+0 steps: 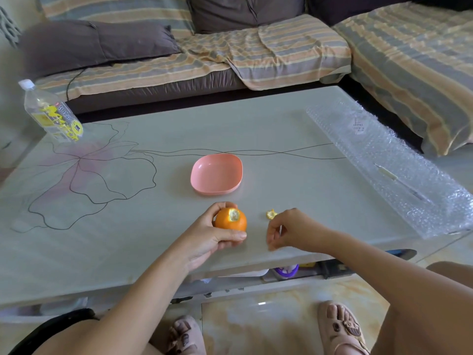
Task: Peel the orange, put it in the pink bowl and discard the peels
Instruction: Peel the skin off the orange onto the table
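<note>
My left hand (215,234) grips the orange (230,222) near the table's front edge, fingers and thumb curled round it. A small patch of peel is gone from the orange's top, showing white pith. My right hand (289,230) hovers just right of the orange with loosely curled fingers and holds nothing. A small piece of peel (271,214) lies on the table beside the right hand's knuckles. The pink bowl (216,173) stands empty behind the orange, near the table's middle.
The grey glass table (128,239) carries a plastic bottle (52,115) at the back left and a sheet of bubble wrap (391,165) along the right side. A striped sofa (230,57) runs behind. My feet in slippers are on the floor below.
</note>
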A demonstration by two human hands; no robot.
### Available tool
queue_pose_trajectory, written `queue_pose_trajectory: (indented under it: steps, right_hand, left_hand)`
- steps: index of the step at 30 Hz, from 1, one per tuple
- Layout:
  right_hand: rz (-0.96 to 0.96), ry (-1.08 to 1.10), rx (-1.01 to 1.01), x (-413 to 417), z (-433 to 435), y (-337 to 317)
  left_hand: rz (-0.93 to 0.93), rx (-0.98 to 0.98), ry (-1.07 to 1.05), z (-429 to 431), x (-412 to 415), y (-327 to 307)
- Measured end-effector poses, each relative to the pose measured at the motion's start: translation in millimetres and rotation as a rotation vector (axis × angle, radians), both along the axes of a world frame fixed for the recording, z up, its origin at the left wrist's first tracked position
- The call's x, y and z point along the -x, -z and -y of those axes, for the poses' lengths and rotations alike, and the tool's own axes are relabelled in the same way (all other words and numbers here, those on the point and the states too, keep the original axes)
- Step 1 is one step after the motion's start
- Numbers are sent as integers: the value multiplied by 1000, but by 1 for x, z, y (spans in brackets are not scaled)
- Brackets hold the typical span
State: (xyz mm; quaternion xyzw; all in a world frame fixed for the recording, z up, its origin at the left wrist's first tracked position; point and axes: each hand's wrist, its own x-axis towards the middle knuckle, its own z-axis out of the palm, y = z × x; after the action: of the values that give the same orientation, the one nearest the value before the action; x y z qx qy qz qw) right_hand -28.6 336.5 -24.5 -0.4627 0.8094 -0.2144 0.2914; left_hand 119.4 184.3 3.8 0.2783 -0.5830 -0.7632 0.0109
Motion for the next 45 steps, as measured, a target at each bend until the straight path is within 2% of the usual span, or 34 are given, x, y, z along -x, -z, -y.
queue_pose_trajectory:
  steps: [6, 9, 13, 16, 19, 25, 32, 45]
  right_hand:
    - [-134, 140, 111, 8, 1, 1]
    - [-161, 173, 263, 2, 2, -5]
    - [-51, 1, 486, -9, 2, -20]
    - [-68, -164, 488, -14, 0, -29]
    - [-129, -220, 490, -12, -4, -32]
    - [-219, -223, 553, -15, -7, -37]
    - [-554, -319, 528, -22, -4, -31]
    - [-551, -243, 547, -21, 3, -37]
  left_hand:
    - [-13, 47, 29, -9, 5, 4]
    - [26, 119, 78, -15, 7, 7]
    - [148, 362, 159, -18, 10, 12]
    - [154, 456, 251, -15, 10, 12]
    - [125, 518, 346, -12, 11, 6]
    - [4, 447, 455, -12, 9, -7]
    - [18, 349, 470, -16, 5, -9]
    - [-20, 444, 396, -20, 15, -12]
